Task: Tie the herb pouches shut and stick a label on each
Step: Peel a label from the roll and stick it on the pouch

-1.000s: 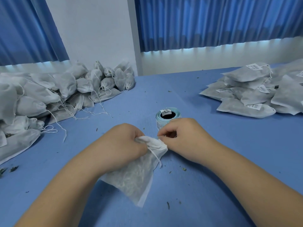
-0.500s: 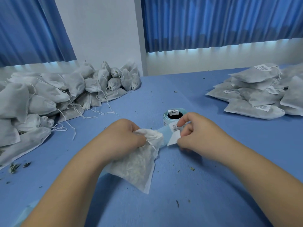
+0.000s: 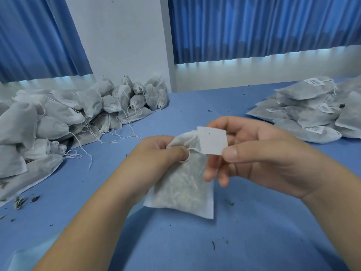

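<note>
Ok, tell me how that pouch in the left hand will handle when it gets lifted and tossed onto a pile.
The pouch is probably floppy: it sags below the left hand, which pinches only its gathered neck. It looks light for its size, thin fabric over loose dried herbs. It should land flat rather than roll, like the labelled pouches stacked at right.

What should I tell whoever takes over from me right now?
Left hand grips the neck of the herb pouch, drawstring pulled tight.
Right hand pinches a peeled label, blank side toward the camera, beside the neck.
Unlabelled pouches are piled on the left; labelled pouches are stacked on the right.
Left to do: stick this label on, add the pouch to the right stack, continue through the left pile.
</note>
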Demonstrator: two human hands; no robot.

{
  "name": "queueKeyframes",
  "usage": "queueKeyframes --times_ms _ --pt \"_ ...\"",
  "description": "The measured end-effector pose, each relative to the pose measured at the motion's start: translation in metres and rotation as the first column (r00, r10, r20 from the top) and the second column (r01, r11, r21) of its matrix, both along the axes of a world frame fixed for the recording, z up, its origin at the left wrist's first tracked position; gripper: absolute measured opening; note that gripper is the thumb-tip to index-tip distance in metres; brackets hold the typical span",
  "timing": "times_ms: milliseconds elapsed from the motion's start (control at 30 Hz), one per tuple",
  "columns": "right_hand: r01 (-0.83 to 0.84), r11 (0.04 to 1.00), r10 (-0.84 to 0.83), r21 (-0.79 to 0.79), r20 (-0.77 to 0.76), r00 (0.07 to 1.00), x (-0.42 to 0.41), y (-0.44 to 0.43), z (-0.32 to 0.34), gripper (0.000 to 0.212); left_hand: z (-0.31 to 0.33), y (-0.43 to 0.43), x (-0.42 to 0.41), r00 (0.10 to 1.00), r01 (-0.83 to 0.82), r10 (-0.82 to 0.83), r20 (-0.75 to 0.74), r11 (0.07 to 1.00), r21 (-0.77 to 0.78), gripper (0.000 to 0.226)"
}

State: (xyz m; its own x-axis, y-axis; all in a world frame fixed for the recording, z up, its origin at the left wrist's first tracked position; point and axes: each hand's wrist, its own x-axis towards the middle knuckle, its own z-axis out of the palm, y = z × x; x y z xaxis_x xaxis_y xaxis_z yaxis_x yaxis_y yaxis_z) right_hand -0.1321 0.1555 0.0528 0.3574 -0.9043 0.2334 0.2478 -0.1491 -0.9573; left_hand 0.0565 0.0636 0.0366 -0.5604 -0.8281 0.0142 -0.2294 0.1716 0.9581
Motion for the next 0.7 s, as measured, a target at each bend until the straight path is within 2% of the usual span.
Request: queueKeyframes --times_ms 67,133,300,400,467,567,633,700 --pt "0.047 0.998 -0.047 -0.043 0.020 0.999 0.007 -0.002 -0.002 0.029 -0.003 0.006 -0.005 0.997 0.077 -0.077 -0.022 0.997 0.016 0.021" --pt "0.207 0.977 -0.206 -0.044 0.018 0.978 0.011 -0.005 -0.004 0.026 -0.006 0.009 -0.008 0.988 0.153 -0.150 -0.045 0.987 0.056 0.021" --pt "0.493 0.864 -0.499 -0.101 -0.037 0.866 0.011 -0.011 -0.010 0.013 -0.007 0.009 -0.010 0.963 0.253 -0.227 -0.146 0.948 0.195 0.015" --pt "0.587 0.781 -0.615 -0.211 -0.103 0.782 0.014 -0.012 -0.013 0.019 -0.006 0.009 -0.010 0.958 0.267 -0.230 -0.172 0.934 0.239 0.022" --pt "0.632 0.698 -0.700 -0.338 -0.136 0.701 0.014 -0.013 -0.015 0.025 -0.005 0.008 -0.009 0.955 0.271 -0.223 -0.193 0.923 0.273 0.024" --pt "0.572 0.531 -0.822 -0.626 -0.215 0.528 0.013 -0.014 -0.018 0.019 -0.003 0.007 -0.008 0.946 0.290 -0.224 -0.233 0.906 0.308 0.022" --pt "0.422 0.420 -0.881 -0.804 -0.247 0.404 0.013 -0.014 -0.019 0.019 -0.002 0.007 -0.007 0.940 0.306 -0.229 -0.255 0.895 0.325 0.020" --pt "0.275 0.359 -0.906 -0.892 -0.263 0.330 0.013 -0.013 -0.022 0.020 -0.001 0.008 -0.007 0.932 0.325 -0.239 -0.273 0.884 0.335 0.018"
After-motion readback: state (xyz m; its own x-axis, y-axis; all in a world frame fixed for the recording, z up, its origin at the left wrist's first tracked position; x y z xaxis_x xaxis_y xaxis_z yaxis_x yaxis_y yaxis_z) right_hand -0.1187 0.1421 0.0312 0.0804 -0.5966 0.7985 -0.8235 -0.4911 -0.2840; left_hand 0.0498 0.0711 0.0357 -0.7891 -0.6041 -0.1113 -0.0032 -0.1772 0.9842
